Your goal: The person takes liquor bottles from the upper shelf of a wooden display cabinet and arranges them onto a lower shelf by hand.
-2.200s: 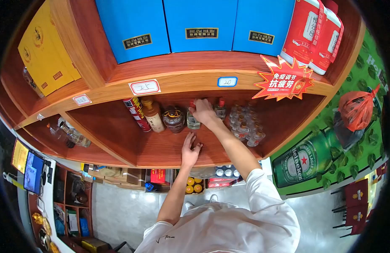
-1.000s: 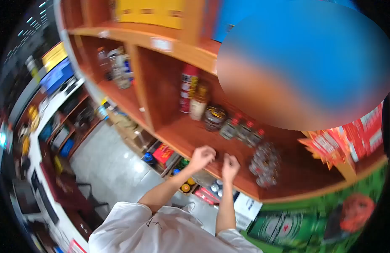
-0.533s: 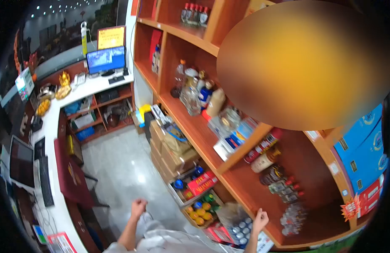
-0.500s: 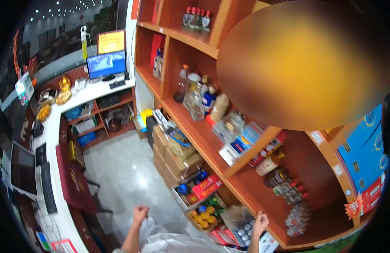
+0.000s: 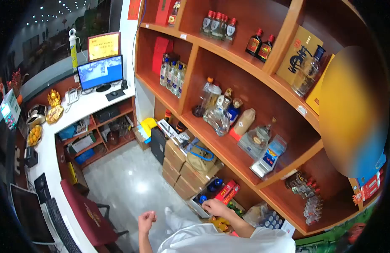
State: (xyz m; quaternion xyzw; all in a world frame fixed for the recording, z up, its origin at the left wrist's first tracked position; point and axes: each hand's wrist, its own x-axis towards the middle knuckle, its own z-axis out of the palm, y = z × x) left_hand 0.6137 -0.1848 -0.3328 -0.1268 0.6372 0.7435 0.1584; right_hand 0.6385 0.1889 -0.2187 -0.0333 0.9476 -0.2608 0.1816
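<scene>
My left hand [image 5: 147,222] is raised over the grey floor at the bottom centre, its fingers curled, with nothing visible in it. To its right, my right hand [image 5: 216,208] hangs in front of the low crates, fingers bent and pressed together; nothing shows in it. Beneath and beside it are a red box [image 5: 228,192] and orange-topped items [image 5: 220,223]. Neither hand touches the wooden shelf. Glass bottles [image 5: 217,119] and a blue-and-white box [image 5: 268,157] stand in its middle compartment, and small clear bottles [image 5: 313,209] are at the lower right.
A white counter [image 5: 56,168] with a monitor [image 5: 100,72] runs along the left. A dark red chair [image 5: 87,215] stands beside it. Cardboard boxes [image 5: 190,177] are stacked below the shelf [image 5: 228,152]. More bottles [image 5: 172,78] stand on the upper shelves. A blurred patch covers the upper right.
The view has turned from the bottle compartment to the left, towards the counter. My hands have come away from the shelf bottles, and my right hand has since moved left, over the crates.
</scene>
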